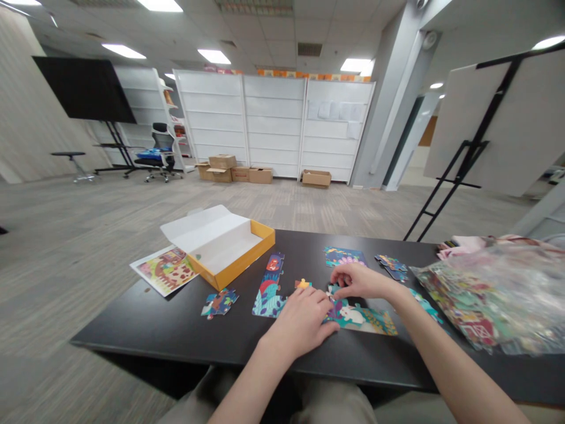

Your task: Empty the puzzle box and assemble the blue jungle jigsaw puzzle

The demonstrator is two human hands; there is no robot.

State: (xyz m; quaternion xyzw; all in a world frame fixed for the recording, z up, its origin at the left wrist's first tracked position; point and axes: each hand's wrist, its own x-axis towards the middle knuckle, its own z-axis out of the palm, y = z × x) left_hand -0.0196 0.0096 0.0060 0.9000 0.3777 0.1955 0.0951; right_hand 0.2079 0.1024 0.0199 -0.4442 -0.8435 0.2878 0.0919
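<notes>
A partly joined jigsaw puzzle (353,316) lies on the black table, its bottom strip showing a white rabbit and its left side a red animal. My left hand (304,318) rests flat on the bottom strip, fingers stretched out, covering part of it. Just right of it, my right hand (359,281) pinches a small dark teal puzzle piece (333,290) at the strip's upper edge; the fingers partly hide it. An orange-and-yellow puzzle piece (302,284) shows beyond my left fingers. Farther back lies a joined blue section (344,255) with pink shapes.
Loose pieces (219,302) lie at left, others (392,266) at right. A yellow box (238,263) with white paper stands at the back left, beside a picture sheet (166,270). A bulky clear plastic bag (498,288) covers the right side of the table (176,330).
</notes>
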